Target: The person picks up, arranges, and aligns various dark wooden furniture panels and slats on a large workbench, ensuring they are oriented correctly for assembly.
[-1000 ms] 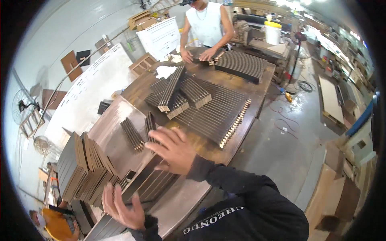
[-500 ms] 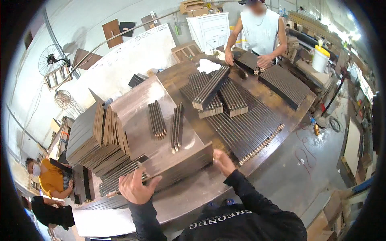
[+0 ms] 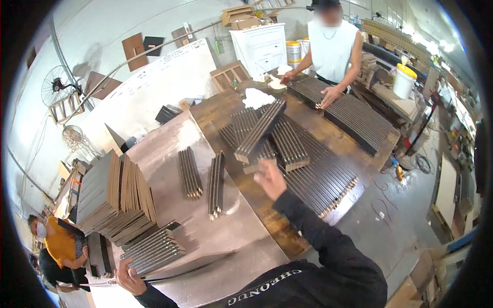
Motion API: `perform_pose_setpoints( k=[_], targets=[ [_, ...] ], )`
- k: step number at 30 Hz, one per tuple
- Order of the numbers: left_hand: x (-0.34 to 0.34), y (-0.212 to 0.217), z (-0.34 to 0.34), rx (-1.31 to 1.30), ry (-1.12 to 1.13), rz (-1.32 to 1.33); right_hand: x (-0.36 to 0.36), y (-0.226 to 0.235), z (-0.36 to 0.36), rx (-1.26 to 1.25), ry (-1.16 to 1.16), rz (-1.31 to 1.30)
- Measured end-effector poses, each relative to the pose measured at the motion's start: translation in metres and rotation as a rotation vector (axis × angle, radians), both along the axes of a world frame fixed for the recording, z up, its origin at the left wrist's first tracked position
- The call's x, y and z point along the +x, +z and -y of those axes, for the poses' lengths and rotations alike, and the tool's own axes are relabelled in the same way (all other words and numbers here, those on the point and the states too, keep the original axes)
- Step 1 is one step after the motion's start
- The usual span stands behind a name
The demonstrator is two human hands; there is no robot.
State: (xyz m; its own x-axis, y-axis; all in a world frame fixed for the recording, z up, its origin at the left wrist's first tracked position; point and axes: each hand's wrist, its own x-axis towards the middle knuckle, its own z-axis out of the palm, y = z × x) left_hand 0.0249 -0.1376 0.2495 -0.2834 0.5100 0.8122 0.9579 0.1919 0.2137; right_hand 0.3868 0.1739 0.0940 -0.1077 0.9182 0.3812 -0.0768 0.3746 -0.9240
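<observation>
My left hand is at the near left of the table, its fingers closed on the edge of a thin brown panel, which is blurred and seen nearly edge-on. Close to that hand lies a row of dark strips with metal pins. My right hand is raised with its fingers apart and nothing in them. It is nearest to the crossed bundles of dark strips and the wide row of strips under them. Two small bundles, a left one and a right one, lie mid-table.
A tall stack of thin panels stands at the left. Across the table a co-worker handles another row of dark strips. A white cloth lies near the far edge. Another person in orange works at the far left.
The brown panel, upright between both hands before, is now tipped lower at my left hand. My right hand has left it and moved up toward the crossed bundles; my left hand has moved left.
</observation>
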Motion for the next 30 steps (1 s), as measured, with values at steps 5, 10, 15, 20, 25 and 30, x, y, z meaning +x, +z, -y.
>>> perform_pose_setpoints(
  k=[5, 10, 15, 20, 25, 30],
  targets=[
    [-0.013, -0.014, -0.008, 0.035, -0.008, 0.052, -0.005, 0.02, -0.177, -0.063, -0.682, 0.3],
    [-0.016, -0.012, 0.009, -0.002, 0.045, 0.046, -0.037, 0.028, -0.216, -0.547, -0.68, 0.612],
    [-0.013, -0.008, 0.003, -0.039, 0.033, 0.022, -0.041, 0.003, -0.244, -0.511, -0.691, 0.591],
    [-0.005, -0.005, 0.009, 0.007, 0.01, 0.012, -0.04, 0.009, -0.224, -0.45, -0.553, 0.394],
    [0.002, 0.001, -0.008, 0.035, 0.001, 0.057, -0.013, -0.021, -0.244, -0.273, -0.175, -0.155],
    [0.005, 0.006, -0.011, 0.001, 0.02, 0.051, -0.093, 0.025, -0.18, 0.097, -0.057, 0.165]
  ],
)
